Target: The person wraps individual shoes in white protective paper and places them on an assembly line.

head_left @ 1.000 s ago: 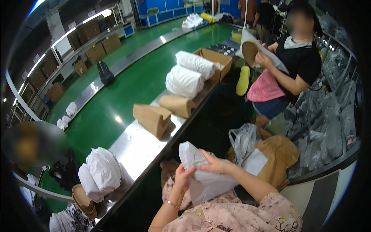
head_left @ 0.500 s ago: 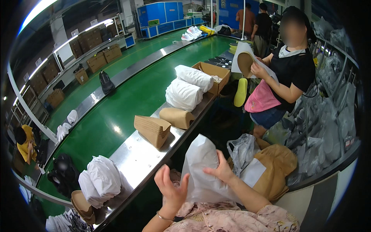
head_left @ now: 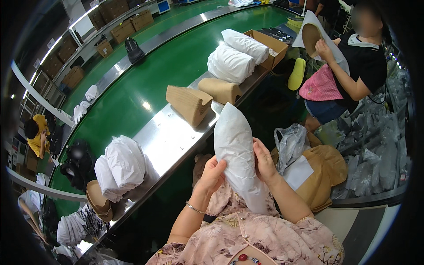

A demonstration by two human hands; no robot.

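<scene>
Upright in front of my chest stands a long white paper-wrapped bundle [head_left: 236, 145], rounded at its top. What lies inside the paper is hidden. My left hand [head_left: 213, 176] grips its left edge, thumb on the near face. On the opposite edge, my right hand [head_left: 265, 162] holds the paper between thumb and fingers. Just beyond the bundle, a stack of folded brown cardboard pieces [head_left: 187, 105] rests on the metal ledge [head_left: 163, 148], beside a curved brown cardboard piece [head_left: 218, 91].
White paper-wrapped bundles [head_left: 126, 161] sit at the ledge's left end, others [head_left: 232, 62] farther along by a cardboard box [head_left: 269, 46]. A green conveyor [head_left: 137, 101] runs behind. At right are a brown sack [head_left: 320, 176] and a co-worker [head_left: 357, 62] holding white paper and a brown sole-shaped piece.
My left hand, spread and off the paper before, has closed on its left edge. The bundle now stands straighter and narrower. The view has tilted downward.
</scene>
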